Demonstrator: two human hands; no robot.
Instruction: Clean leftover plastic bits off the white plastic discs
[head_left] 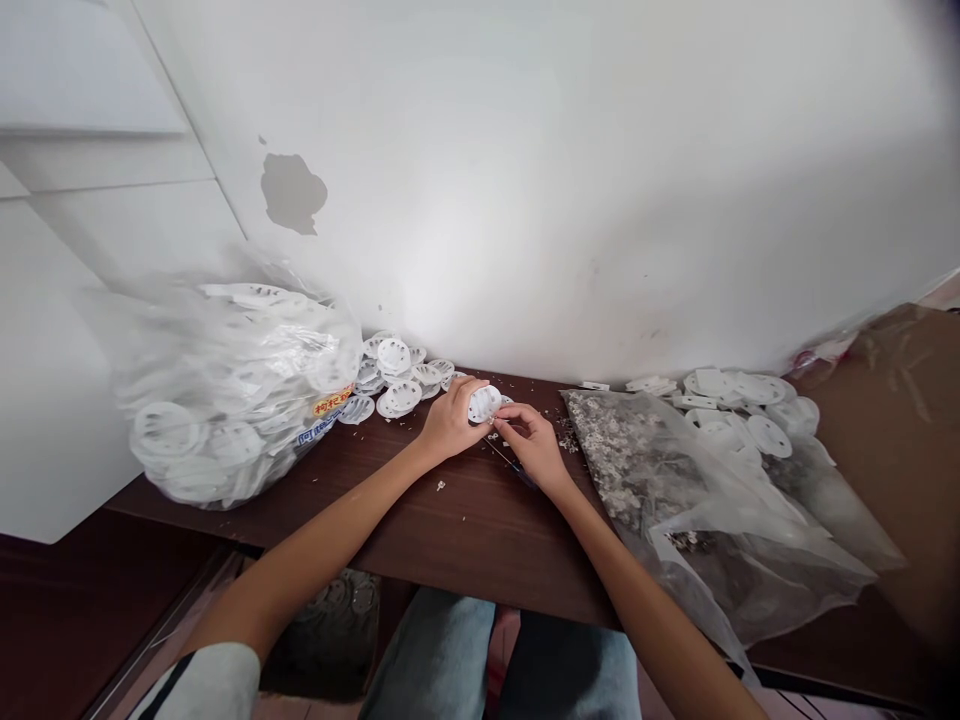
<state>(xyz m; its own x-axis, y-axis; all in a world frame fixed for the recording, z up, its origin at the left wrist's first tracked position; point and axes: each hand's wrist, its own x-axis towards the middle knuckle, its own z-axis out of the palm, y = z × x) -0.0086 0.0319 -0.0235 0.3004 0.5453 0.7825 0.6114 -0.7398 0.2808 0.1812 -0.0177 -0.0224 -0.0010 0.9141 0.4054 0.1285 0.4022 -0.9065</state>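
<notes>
A white round plastic disc with small holes (484, 403) is gripped at its left edge by my left hand (451, 422). Close by, my right hand (535, 446) has its thumb and forefinger pinched together at the disc's lower right edge. Whatever sits in that pinch is too small to make out. Below the right hand lies a thin tool with a dark handle (517, 468), partly covered by the hand. Tiny loose pieces (568, 436) are scattered on the brown table (450, 540) around both hands.
On the left stands a clear plastic bag full of white discs (247, 400), with a pile of discs (397, 375) beside it. At right are a clear bag of tiny parts (637, 450), more white discs (750, 405) and a cardboard box (915, 430). A white wall (525, 200) rises behind.
</notes>
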